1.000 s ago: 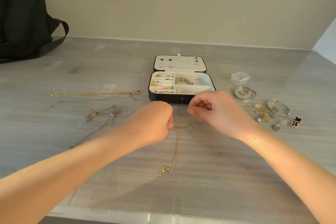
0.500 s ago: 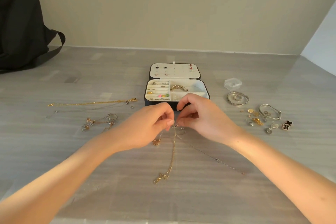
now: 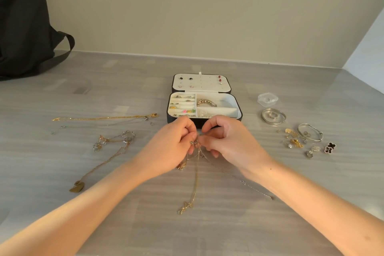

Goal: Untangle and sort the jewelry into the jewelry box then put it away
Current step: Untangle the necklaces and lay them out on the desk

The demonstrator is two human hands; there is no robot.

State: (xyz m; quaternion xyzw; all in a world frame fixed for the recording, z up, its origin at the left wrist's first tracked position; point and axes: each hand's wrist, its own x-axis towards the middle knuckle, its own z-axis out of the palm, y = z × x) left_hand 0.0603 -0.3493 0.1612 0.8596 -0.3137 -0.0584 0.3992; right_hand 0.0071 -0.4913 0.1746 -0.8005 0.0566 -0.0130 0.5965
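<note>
Black jewelry box (image 3: 168, 110), open, holds rings (image 3: 188, 96) and bracelet (image 3: 204, 103); left hand (image 3: 172, 147) and right hand (image 3: 230, 145) pinch tangled chains (image 3: 196, 181).

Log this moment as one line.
left hand: pinches tangled chains | right hand: pinches same chains | jewelry box: open, behind hands | step: untangling

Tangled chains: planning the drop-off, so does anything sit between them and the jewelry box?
Nothing visible does. The left hand and right hand pinch the tangled chains just in front of the jewelry box, whose lid lies open.
</note>
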